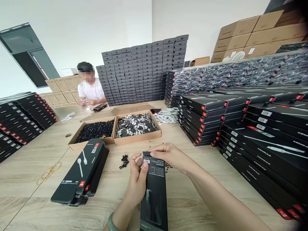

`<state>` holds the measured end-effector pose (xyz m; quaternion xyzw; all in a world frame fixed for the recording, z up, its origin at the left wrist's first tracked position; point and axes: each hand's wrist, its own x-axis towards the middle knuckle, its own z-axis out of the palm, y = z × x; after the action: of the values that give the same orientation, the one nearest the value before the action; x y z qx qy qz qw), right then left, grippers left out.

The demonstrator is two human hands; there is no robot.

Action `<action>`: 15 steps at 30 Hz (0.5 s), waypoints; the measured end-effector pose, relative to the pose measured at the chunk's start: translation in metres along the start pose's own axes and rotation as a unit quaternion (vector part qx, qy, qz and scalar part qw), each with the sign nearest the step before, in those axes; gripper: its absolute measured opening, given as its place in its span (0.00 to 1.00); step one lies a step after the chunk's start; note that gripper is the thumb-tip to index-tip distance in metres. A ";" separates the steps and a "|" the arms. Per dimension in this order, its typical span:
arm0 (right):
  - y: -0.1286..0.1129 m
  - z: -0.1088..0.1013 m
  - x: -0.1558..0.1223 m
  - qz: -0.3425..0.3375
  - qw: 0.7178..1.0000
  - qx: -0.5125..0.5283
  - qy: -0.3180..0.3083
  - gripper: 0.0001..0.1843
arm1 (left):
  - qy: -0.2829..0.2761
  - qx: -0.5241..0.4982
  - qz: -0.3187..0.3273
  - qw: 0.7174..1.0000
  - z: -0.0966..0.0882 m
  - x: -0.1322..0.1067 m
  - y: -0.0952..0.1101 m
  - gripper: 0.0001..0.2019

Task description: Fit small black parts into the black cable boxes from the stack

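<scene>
A long flat black package box lies lengthwise on the wooden table in front of me, its printed back facing up. My left hand grips its left edge near the top, thumb pressed on the label. My right hand is closed on the box's top end, fingers pinching the flap. A small heap of black plastic clips lies just left of the hands. A fanned stack of flat black packages with red tabs lies further left.
Two open cardboard trays hold small black parts and black-and-white items. White cables lie behind them. Stacks of black boxes fill the right, left and back. A seated person works across the table. Rubber bands lie left.
</scene>
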<state>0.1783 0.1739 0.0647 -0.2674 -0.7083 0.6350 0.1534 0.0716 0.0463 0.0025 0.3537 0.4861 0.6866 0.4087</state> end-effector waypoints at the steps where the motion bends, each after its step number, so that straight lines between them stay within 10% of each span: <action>1: 0.000 0.001 0.000 -0.006 1.000 -0.018 0.007 0.18 | 0.004 -0.004 -0.001 1.000 0.000 0.000 0.000 0.17; 15: -0.016 0.005 -0.022 -0.111 0.968 -0.224 -0.011 0.21 | 0.040 -0.073 -0.022 0.996 -0.003 0.006 -0.001 0.25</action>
<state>0.1902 0.1564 0.0828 -0.2077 -0.8596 0.4416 0.1515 0.0660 0.0510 0.0014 0.2838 0.4584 0.7249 0.4288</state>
